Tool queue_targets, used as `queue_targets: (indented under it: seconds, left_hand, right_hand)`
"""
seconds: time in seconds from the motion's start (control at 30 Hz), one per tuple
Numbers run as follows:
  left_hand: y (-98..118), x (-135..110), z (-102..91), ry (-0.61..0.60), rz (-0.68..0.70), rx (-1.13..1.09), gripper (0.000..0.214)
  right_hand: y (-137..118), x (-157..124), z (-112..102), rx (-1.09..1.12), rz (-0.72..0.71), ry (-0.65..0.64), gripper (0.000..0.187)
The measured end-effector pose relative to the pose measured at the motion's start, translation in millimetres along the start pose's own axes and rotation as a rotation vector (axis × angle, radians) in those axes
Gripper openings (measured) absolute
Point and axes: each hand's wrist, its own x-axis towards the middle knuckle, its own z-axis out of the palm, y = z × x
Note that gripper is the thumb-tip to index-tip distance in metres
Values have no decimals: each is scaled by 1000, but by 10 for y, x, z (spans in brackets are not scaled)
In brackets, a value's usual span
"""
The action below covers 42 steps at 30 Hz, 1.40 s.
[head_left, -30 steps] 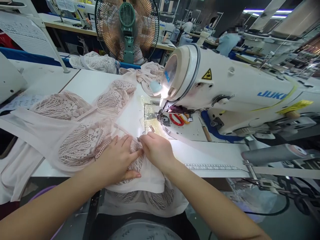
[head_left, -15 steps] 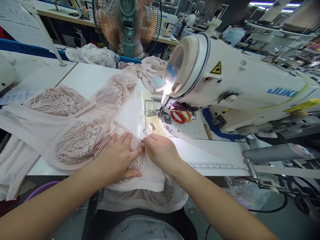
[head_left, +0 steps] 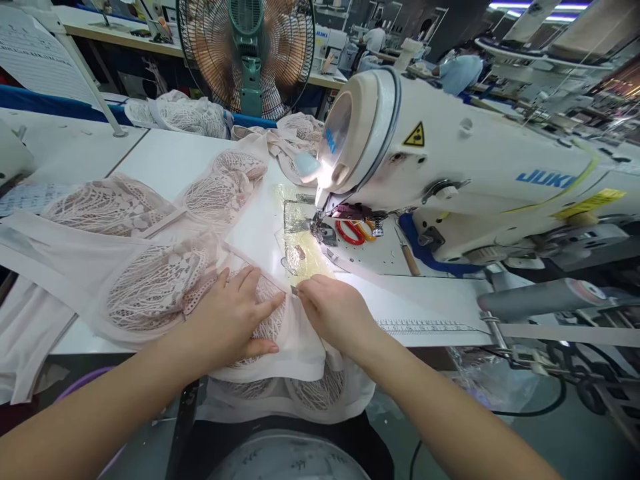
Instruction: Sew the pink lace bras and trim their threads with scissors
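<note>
Pale pink lace garment (head_left: pixel 297 357) is noted on the white table (head_left: pixel 165 153), beneath the left hand (head_left: pixel 233 317) and just left of the right hand (head_left: pixel 340 313); its near edge is hung over the front. The left hand is laid flat, fingers parted. A small metal tool (head_left: pixel 294 291), type unclear, is pinched in the right. A sewing machine (head_left: pixel 450 160) is positioned beyond, a fan (head_left: pixel 247 53) farther back.
</note>
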Motion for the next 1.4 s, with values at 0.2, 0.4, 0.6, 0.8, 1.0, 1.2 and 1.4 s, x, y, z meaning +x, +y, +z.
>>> queue_targets:
  seconds: [0.2, 0.4, 0.6, 0.8, 1.0, 1.2, 1.4]
  left_hand:
    - [-84, -89, 85, 128, 7, -13, 67]
    - [70, -87, 127, 176, 74, 12, 57]
    - [65, -142, 189, 189, 25, -33, 54]
    - [73, -157, 176, 142, -14, -68, 49]
    - [140, -121, 147, 119, -55, -40, 47]
    - [160, -100, 120, 89, -66, -36, 46]
    - [161, -95, 111, 101, -66, -59, 45]
  right_hand:
    - [44, -129, 30, 620, 161, 20, 20]
    - [-28, 83, -44, 1069, 253, -172, 24]
    - [126, 28, -150, 1422, 390, -583, 36]
    - [682, -327, -395, 846, 325, -337, 33]
    - [558, -312, -319, 227, 254, 149, 23]
    - [16, -3, 231, 203, -73, 220, 20]
    - [-42, 121, 362, 73, -147, 271, 27]
